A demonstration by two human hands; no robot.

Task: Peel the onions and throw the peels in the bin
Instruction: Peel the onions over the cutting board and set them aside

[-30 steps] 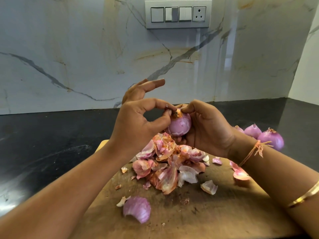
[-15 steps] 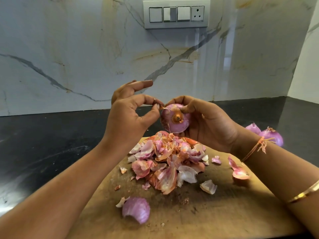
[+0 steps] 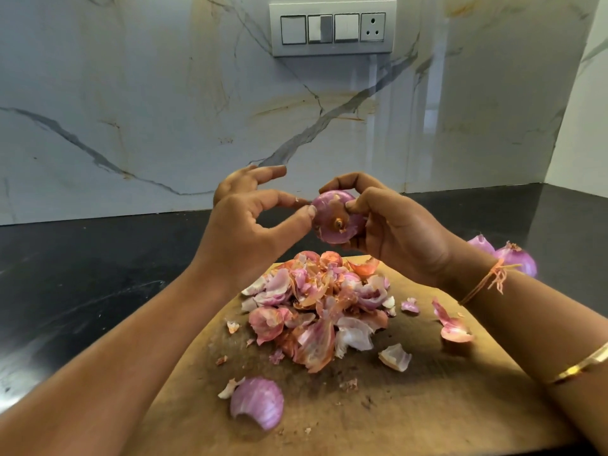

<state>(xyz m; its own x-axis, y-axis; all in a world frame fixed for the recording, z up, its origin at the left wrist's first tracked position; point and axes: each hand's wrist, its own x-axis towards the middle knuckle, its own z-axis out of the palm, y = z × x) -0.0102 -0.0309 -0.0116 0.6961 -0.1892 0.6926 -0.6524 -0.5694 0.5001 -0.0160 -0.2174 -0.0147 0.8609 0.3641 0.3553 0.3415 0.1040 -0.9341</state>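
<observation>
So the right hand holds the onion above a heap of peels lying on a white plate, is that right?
Not quite. The head view shows the peels lying on a wooden cutting board, not a white plate. The rest stands: the right hand holds the onion above the heap.

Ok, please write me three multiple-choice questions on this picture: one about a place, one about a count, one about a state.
1. Where does the heap of peels lie?
A. on the wooden board
B. in a bin
C. in a bowl

2. How many switches are beside the socket on the wall plate?
A. one
B. three
C. five

3. What is the right hand doing?
A. lying flat
B. holding a knife
C. gripping the onion

Answers:
1 A, the peels rest on the wood.
2 B, three switches stand left of the socket.
3 C, its fingers curl round the onion.
</observation>
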